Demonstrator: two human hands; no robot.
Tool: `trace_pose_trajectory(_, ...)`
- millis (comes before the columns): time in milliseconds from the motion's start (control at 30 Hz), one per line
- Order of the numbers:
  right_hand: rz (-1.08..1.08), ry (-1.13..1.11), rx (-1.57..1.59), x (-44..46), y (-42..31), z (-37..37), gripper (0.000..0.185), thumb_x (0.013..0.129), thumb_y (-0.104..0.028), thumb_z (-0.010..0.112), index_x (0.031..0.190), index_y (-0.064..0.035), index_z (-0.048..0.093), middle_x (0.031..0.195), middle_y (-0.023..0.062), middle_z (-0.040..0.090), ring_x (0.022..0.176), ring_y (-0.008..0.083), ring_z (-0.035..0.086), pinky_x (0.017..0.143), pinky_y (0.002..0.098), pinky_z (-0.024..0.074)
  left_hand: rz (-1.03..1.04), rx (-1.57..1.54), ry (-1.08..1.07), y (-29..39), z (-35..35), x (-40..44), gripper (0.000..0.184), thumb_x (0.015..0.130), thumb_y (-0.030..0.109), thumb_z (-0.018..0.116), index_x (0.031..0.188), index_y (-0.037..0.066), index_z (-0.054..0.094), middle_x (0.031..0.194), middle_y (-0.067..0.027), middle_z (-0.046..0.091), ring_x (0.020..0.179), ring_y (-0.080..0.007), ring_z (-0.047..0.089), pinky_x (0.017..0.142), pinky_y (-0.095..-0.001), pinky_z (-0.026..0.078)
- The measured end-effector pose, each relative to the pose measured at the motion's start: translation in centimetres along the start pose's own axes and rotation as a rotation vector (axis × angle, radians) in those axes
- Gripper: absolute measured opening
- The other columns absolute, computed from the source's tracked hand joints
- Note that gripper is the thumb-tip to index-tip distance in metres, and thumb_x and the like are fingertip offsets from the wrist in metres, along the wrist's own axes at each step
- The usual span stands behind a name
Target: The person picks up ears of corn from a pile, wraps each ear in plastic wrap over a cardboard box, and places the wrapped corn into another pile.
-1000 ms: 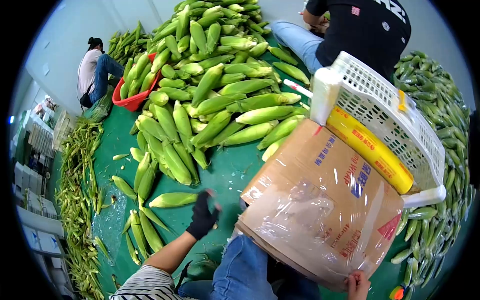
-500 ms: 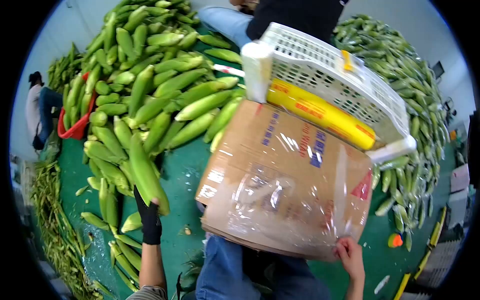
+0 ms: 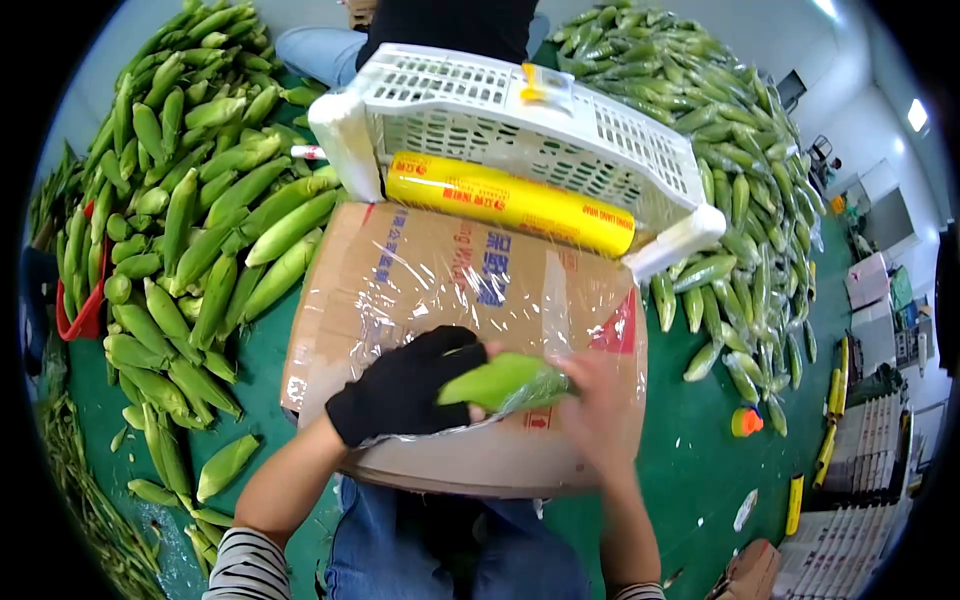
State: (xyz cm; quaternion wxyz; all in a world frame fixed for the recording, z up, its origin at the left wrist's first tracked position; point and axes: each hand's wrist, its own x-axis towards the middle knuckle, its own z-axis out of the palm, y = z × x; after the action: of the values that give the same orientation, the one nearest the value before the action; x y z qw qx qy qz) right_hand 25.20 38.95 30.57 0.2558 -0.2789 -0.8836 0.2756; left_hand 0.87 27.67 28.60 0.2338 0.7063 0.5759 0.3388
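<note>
Corn ear (image 3: 495,383) is held over near-middle of cardboard box (image 3: 340,300), w/ clear film (image 3: 538,397) partly round its lower R side; it's pinched btwn thumb & fingers of black-gloved L hand (image 3: 405,385). Bare R hand (image 3: 592,400) is placed at ear's R end but badly blurred, so whether anything's gripped there can't be told. Box's far edge is closed off by yellow roll (image 3: 510,203) & white crate (image 3: 440,78); bare cardboard is left to L & R of the hands & along near edge, set above blue jeans (image 3: 375,545). Green floor (image 3: 690,480) is left open btwn box & wrapped pile (image 3: 735,240) at R; a narrower strip is left toward unwrapped pile (image 3: 195,200) at L. Box's support is hidden. Other person (image 3: 450,30) is cut off by top edge & partly covered by crate; red basket (image 3: 85,315) is mostly hidden by ears, far L side lost near dark lens rim. "WRAP" can be read at roll's R end, w/ red Chinese print toward L; on box, large blue Chinese chars & red "ng W" are seen, other print being washed out by glare or covered by the hands.
</note>
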Motion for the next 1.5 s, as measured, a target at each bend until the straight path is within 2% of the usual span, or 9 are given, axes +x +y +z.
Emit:
trace_pose_trajectory(100, -0.071, -0.041, -0.277, 2.1, 2.9, 3.3, 0.038, 0.09, -0.035, 0.058, 0.119, -0.0087, 0.059, 0.113, 0.0124, 0.059, 0.103, 0.0289, 0.057, 0.089, 0.0423, 0.0431, -0.135, 0.078, 0.252, 1.1, 0.8, -6.2, 0.107, 0.074, 0.039, 0.08, 0.15, 0.0, 0.016, 0.138, -0.0271, 0.045, 0.125, -0.0386, 0.05, 0.099, -0.0421, 0.045)
trace_pose_trajectory(300, -0.184, 0.077, -0.309, 2.8, 3.1, 4.0, 0.041, 0.089, -0.044, 0.057, 0.111, -0.0099, 0.064, 0.099, 0.0107, 0.06, 0.094, 0.0302, 0.057, 0.079, 0.0439, 0.045, -0.374, -0.419, 0.596, -1.7, -3.2, -5.6, 0.011, 0.087, 0.013, 0.064, 0.091, 0.003, 0.068, 0.091, -0.0135, 0.067, 0.087, -0.0268, 0.066, 0.075, -0.0376, 0.052)
trace_pose_trajectory(567, 0.118, -0.297, -0.324, 2.4, 1.5, 2.7, 0.04, 0.086, -0.044, 0.061, 0.104, -0.0084, 0.061, 0.092, 0.0091, 0.063, 0.085, 0.0251, 0.061, 0.065, 0.0367, 0.0495, -0.291, 0.4, -0.192, 3.6, -0.1, 3.1, 0.035, 0.085, 0.027, 0.058, 0.112, 0.004, 0.059, 0.067, -0.0133, 0.061, 0.07, -0.0282, 0.066, 0.067, -0.0459, 0.053)
trace_pose_trajectory(667, 0.315, -0.563, -0.239, 0.2, -2.4, 1.4, 0.044, 0.083, -0.043, 0.065, 0.108, -0.0079, 0.058, 0.099, 0.0114, 0.063, 0.089, 0.0258, 0.061, 0.07, 0.0372, 0.0498, -0.07, 0.5, -0.047, 7.4, 3.3, -3.8, 0.065, 0.081, 0.047, 0.064, 0.128, 0.004, 0.052, 0.13, -0.0301, 0.047, 0.112, -0.0407, 0.054, 0.09, -0.0516, 0.047)
trace_pose_trajectory(867, -0.479, -0.097, -0.286, 3.5, -0.9, 2.8, 0.068, 0.069, -0.042, 0.076, 0.123, -0.0086, 0.053, 0.118, 0.0137, 0.056, 0.101, 0.0307, 0.056, 0.087, 0.0425, 0.0447, -0.006, 0.689, 0.369, -5.2, -1.8, 7.2, 0.056, 0.082, 0.032, 0.064, 0.126, 0.001, 0.051, 0.135, -0.027, 0.046, 0.126, -0.0406, 0.044, 0.103, -0.0484, 0.038)
trace_pose_trajectory(933, -0.535, -0.1, -0.467, 6.9, 1.9, 4.1, 0.072, 0.065, -0.041, 0.078, 0.125, -0.0092, 0.052, 0.117, 0.013, 0.057, 0.101, 0.0295, 0.057, 0.085, 0.0416, 0.0464, -0.099, 0.499, -0.106, -7.2, -3.3, 10.8, 0.052, 0.081, 0.03, 0.066, 0.122, 0.0, 0.054, 0.129, -0.0263, 0.052, 0.121, -0.0403, 0.05, 0.101, -0.0431, 0.043)
trace_pose_trajectory(1367, -0.094, -1.232, 0.083, -2.4, -3.4, -2.0, 0.075, 0.078, -0.048, 0.072, 0.139, -0.0145, 0.044, 0.121, 0.0151, 0.061, 0.102, 0.0325, 0.063, 0.085, 0.0408, 0.0518, 0.007, 0.481, -0.005, -9.6, -2.2, 10.7, 0.05, 0.079, 0.03, 0.07, 0.121, 0.004, 0.058, 0.127, -0.0232, 0.055, 0.112, -0.0359, 0.058, 0.095, -0.0402, 0.048)
trace_pose_trajectory(1467, 0.068, -0.726, 0.234, -5.0, -0.2, -2.8, 0.077, 0.082, -0.047, 0.068, 0.144, -0.0128, 0.036, 0.123, 0.0133, 0.06, 0.105, 0.0279, 0.063, 0.084, 0.0406, 0.0528, 0.161, 0.047, 0.413, -1.8, 0.2, 5.5, 0.047, 0.086, 0.034, 0.067, 0.126, 0.011, 0.058, 0.139, -0.0193, 0.047, 0.13, -0.0354, 0.044, 0.106, -0.0434, 0.038)
trace_pose_trajectory(1500, 0.668, -0.613, 0.628, -5.6, -0.7, -2.4, 0.075, 0.087, -0.052, 0.059, 0.143, -0.0089, 0.035, 0.115, 0.0164, 0.061, 0.096, 0.0273, 0.065, 0.081, 0.0397, 0.0538, 0.2, 0.162, 0.185, 0.1, 1.4, 3.7, 0.047, 0.084, 0.037, 0.069, 0.125, 0.014, 0.06, 0.141, -0.017, 0.045, 0.135, -0.0369, 0.037, 0.111, -0.0488, 0.03)
